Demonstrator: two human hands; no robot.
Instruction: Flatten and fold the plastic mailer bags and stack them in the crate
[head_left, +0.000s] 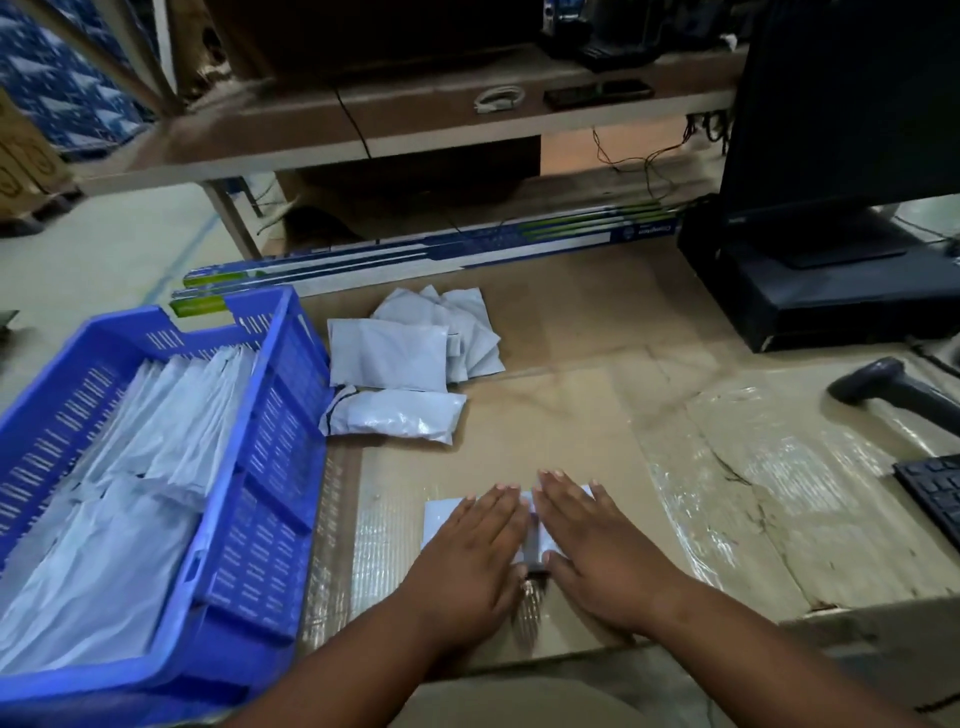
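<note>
Mailer bag (440, 519) lies flat under 2 hands' straight fingers (498, 506)

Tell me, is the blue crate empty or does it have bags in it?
Partly filled: the blue crate holds rows of flattened mailer bags.

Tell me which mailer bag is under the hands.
The bag at the near table edge, pressed flat by both hands; the others lie loose beside the crate or stacked inside it.

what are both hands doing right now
Left hand: open, fingers straight, pressing flat on the pale grey plastic mailer bag.
Right hand: open, fingers straight, pressing the same bag.
</note>
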